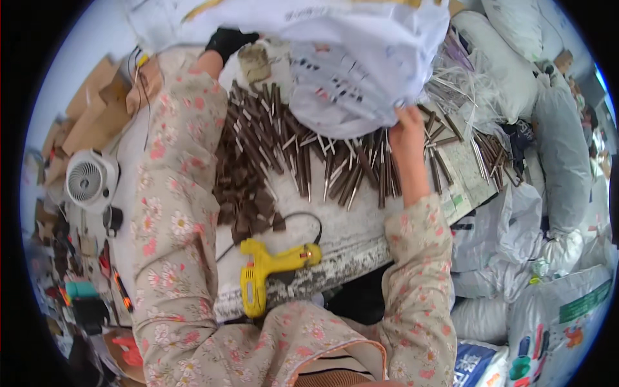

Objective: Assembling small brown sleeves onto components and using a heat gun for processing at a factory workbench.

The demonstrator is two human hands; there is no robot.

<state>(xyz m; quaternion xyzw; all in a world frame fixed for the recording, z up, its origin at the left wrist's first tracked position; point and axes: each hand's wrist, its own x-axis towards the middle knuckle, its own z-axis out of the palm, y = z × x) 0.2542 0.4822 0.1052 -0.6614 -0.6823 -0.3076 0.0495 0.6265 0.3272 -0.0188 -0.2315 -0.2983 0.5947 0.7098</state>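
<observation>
The right hand (407, 129) pinches the lower right edge of a printed white plastic bag (361, 71), presumably to steer its hanging side. The black-gloved left hand (229, 44) reaches to the bag's left; I cannot tell whether its fingers grip anything. The bag hangs over the far part of the worktable (342, 226), hiding some brown metal-tipped rods (248, 132) heaped loosely beneath. Nearer lie curled brown scraps (248, 206) and, at the near edge, a yellow glue gun (277, 267), probably parked there for easy reach.
</observation>
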